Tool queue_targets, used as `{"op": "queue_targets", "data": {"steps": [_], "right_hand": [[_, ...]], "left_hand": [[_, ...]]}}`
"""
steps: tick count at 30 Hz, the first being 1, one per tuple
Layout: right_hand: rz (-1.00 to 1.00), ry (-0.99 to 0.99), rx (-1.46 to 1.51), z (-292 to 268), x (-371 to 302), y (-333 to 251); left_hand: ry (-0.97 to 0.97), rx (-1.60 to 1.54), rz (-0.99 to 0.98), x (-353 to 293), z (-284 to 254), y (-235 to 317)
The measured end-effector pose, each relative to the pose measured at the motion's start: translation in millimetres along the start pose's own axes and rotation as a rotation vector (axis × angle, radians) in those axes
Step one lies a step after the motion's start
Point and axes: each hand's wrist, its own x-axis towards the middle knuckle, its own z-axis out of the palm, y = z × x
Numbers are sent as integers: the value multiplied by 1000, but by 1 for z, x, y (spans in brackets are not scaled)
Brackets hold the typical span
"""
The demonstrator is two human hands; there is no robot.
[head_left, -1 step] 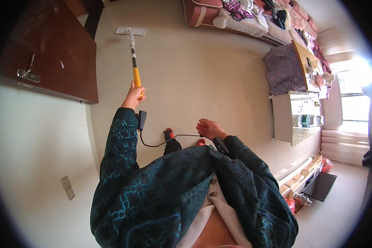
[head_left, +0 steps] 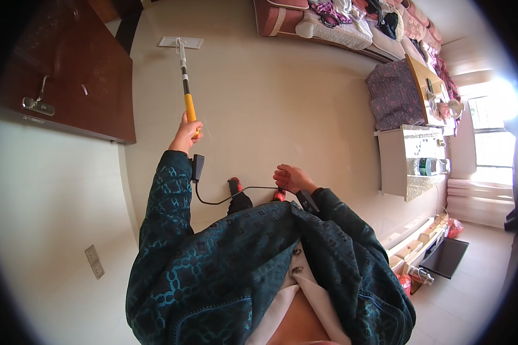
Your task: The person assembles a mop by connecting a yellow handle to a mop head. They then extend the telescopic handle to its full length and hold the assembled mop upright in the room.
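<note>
My left hand [head_left: 185, 135] is closed around the yellow grip of a flat mop [head_left: 190, 108], its pole reaching away from me. At the far end, the mop's white rectangular head [head_left: 191, 43] lies flat on the floor, a little right of the brown door. My right hand [head_left: 294, 179] hangs in front of my body with nothing in it, its fingers loosely bent. A thin black cable [head_left: 218, 202] runs between the black devices at my two wrists, passing close to the right hand.
The brown door [head_left: 92, 75] stands at the left, beside a white wall [head_left: 52, 195]. At far right is a sofa [head_left: 279, 17] heaped with clothes. A cloth-draped table [head_left: 394, 95] and a white cabinet [head_left: 392, 161] line the right side. My red-and-black shoes [head_left: 235, 185] are on the floor.
My right shoe shows slightly more beneath the right hand. The door and furniture have shifted very slightly in view; both hands and the mop keep nearly the same place.
</note>
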Motion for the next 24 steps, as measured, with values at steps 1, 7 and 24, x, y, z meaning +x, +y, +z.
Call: {"op": "queue_targets", "data": {"steps": [1, 7, 24], "right_hand": [[13, -4, -7, 2, -3, -1], [43, -126, -65, 38, 2, -19], [211, -372, -400, 113, 42, -34]], "left_hand": [[15, 0, -16, -1, 0, 0], [-7, 47, -1, -61, -7, -23], [-306, 656, -93, -346, 4, -85]]}}
